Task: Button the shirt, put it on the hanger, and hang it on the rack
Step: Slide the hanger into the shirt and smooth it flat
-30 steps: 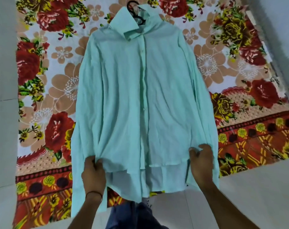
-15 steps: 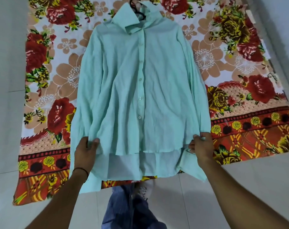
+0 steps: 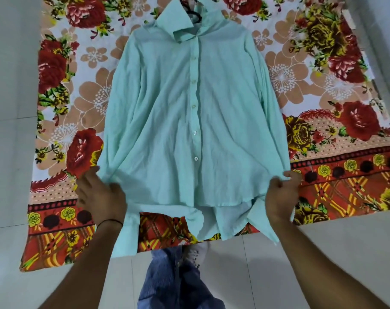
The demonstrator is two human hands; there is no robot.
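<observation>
Floor (image 3: 11, 152) of pale tile carries a flowered sheet (image 3: 323, 63). The mint shirt (image 3: 167, 108) lies spread face up on the sheet, collar at the far end and sleeves down its sides. The left grip (image 3: 102, 195) holds the shirt's lower left edge between thumb and fingers. The right grip (image 3: 280, 197) is clenched on a pinch of fabric at the lower right edge. Between them the hem is drawn wide and taut.

At the collar a black hanger (image 3: 195, 15) shows only its hook, so its arms are most likely already inside the shoulders. The buttons (image 3: 194, 132) run down a front that lies shut from collar to the lowest one visible.

Buttoning looks finished and the hanger appears to be in. What seems left is smoothing the cloth, lifting the shirt by the hook and hanging it on the rack, which is not in view.
</observation>
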